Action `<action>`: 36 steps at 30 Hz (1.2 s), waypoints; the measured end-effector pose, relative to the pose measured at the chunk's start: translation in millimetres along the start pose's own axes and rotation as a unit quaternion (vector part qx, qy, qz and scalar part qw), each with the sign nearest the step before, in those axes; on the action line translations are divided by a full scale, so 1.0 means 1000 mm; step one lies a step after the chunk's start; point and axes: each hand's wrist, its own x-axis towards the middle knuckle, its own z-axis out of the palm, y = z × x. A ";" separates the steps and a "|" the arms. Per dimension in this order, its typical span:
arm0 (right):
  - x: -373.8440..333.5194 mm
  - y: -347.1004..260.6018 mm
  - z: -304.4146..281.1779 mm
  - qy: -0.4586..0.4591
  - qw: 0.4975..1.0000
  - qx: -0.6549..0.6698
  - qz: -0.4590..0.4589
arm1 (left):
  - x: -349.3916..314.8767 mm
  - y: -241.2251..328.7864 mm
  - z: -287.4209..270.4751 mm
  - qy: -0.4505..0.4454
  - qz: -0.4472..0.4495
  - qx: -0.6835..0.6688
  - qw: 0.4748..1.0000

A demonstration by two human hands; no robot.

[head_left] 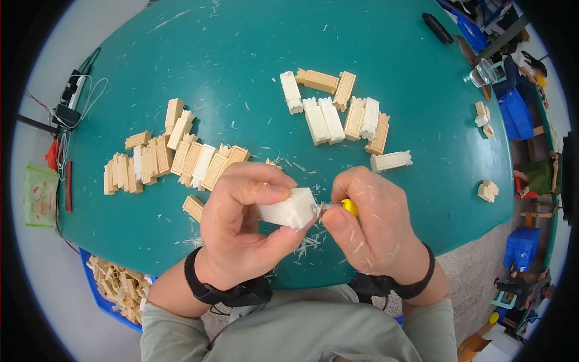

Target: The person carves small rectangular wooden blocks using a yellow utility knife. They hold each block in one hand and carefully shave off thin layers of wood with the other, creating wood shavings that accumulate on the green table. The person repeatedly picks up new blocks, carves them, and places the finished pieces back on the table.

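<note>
My left hand (238, 226) is closed round a small white plastic block (289, 208), fingers above and thumb below it. In my right hand (380, 226) is a small yellow-handled knife (350, 208), mostly hidden by the fingers. Its thin tip meets the right end of the block, where pale shavings cling. Curled shavings (309, 242) lie on the table beneath, and bits stick to the back of my right hand. Just left of my left hand a tan block (193, 207) lies on its own.
Rows of tan and white blocks (163, 155) lie at left on the green table (229, 36); another group (335, 114) lies beyond my hands. A blue bin (108, 308) of tan pieces stands at lower left. A power strip (71, 96) and a clear bottle (481, 73) sit near the edges.
</note>
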 end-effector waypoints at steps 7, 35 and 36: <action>0.004 0.007 -0.003 0.014 0.998 -0.003 0.057 | -0.001 0.011 0.012 -0.128 0.012 -0.054 0.990; 0.004 0.002 -0.007 0.004 0.998 -0.031 -0.055 | 0.004 0.004 -0.006 -0.058 -0.081 -0.157 0.982; 0.004 0.002 -0.007 0.007 0.998 -0.032 -0.055 | 0.003 0.004 -0.006 -0.056 -0.086 -0.163 0.981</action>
